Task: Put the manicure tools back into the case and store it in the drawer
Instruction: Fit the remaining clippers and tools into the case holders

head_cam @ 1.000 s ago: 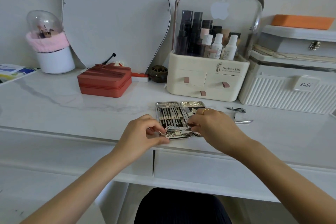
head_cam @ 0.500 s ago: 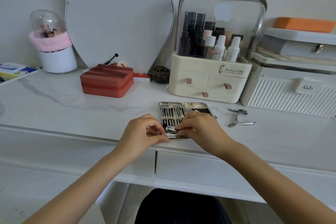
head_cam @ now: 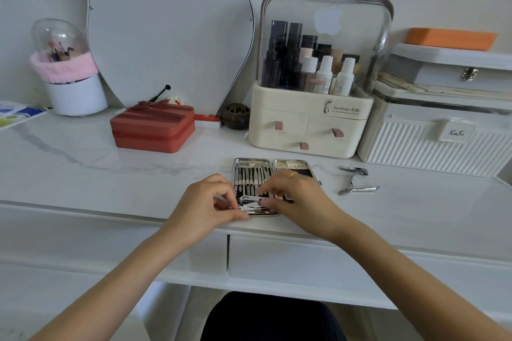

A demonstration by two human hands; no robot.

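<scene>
The bench [head_cam: 83, 174] carries a red zip box [head_cam: 152, 127] at rear left, a cream cosmetics organiser [head_cam: 310, 124] directly behind the work area and a ribbed white box [head_cam: 432, 141] at rear right. The open manicure case [head_cam: 266, 171] lies near the front edge of the bench, above the drawer [head_cam: 304, 263]. The left hand [head_cam: 205, 207] and right hand [head_cam: 299, 199] meet over its near end, fingers curled and pinching a flat metal tool [head_cam: 250, 206] from both sides. Two loose nail clippers [head_cam: 356, 181] lie on bare surface right of the case, apart from it.
</scene>
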